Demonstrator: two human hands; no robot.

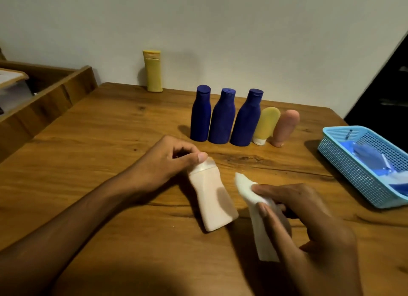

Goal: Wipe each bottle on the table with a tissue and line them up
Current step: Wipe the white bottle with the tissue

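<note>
My left hand grips the cap end of a cream bottle, held tilted just above the wooden table. To its right, my right hand pinches a folded white tissue a little apart from the bottle. Behind them a row stands: three dark blue bottles, then a yellow tube and a pink tube, both on their caps. A taller yellow bottle stands alone at the back edge by the wall.
A light blue plastic basket with blue and white items inside sits at the table's right edge. A wooden rail runs along the left side. A dark object stands at the far right.
</note>
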